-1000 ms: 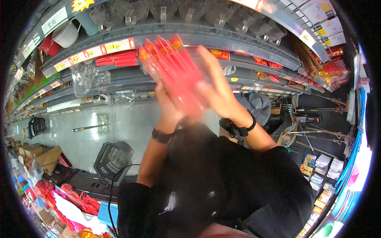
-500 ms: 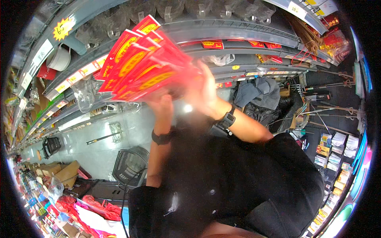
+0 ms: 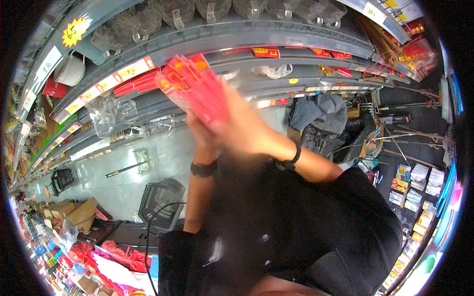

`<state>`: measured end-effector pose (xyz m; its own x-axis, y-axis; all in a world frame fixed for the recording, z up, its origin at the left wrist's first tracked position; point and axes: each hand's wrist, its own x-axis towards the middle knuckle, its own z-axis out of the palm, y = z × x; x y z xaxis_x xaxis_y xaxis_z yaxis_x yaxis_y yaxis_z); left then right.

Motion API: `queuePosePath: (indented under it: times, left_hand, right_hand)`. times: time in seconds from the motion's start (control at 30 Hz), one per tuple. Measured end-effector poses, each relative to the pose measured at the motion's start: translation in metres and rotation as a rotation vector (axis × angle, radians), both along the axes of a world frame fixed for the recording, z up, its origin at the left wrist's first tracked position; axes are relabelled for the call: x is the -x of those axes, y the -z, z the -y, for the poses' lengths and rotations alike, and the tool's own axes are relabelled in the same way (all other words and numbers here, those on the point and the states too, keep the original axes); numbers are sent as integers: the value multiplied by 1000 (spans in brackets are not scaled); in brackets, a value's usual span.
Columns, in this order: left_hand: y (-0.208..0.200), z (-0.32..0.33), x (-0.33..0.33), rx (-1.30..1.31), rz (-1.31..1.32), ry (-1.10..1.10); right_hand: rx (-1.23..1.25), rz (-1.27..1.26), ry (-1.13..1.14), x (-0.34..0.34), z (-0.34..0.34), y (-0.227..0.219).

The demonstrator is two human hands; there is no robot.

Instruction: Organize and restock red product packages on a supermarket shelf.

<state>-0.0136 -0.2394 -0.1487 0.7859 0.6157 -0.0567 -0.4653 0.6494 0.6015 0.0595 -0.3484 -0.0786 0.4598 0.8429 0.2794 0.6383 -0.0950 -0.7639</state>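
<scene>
A bundle of flat red packets [image 3: 195, 89] with yellow oval marks is in front of my chest, tilted up toward the shelf. My right hand [image 3: 247, 118] is wrapped along its right side, smeared a little by motion. At the lower end of the bundle my left hand [image 3: 201, 130] closes round it, its fingers partly hidden behind the packets. Just left of the bundle, more red packets [image 3: 138, 84] lie on a shelf behind a strip of price labels [image 3: 101, 88].
Glass mugs [image 3: 212, 12] in clear wrap line the upper shelf [image 3: 247, 37]. A white pot [image 3: 70, 70] stands at the left. Black baskets [image 3: 162, 202] sit on the floor to the lower left. Grey cloth [image 3: 323, 116] and black bags lie at the right, near cartons and hanging goods.
The red packets were fanned out wide and are now gathered into a narrow bundle, lower and closer to me. My right hand has turned over and moved down along them.
</scene>
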Motion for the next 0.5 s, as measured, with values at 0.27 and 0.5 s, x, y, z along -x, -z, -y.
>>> queuePosePath:
  times: [0.27,0.5]
  left_hand:
    - [43,21,-13,192,-283,199]
    - [17,-15,-36,-41,-199,248]
  right_hand:
    - [110,-390,84,-18,41,58]
    - [-27,-1035,86,-35,29,37]
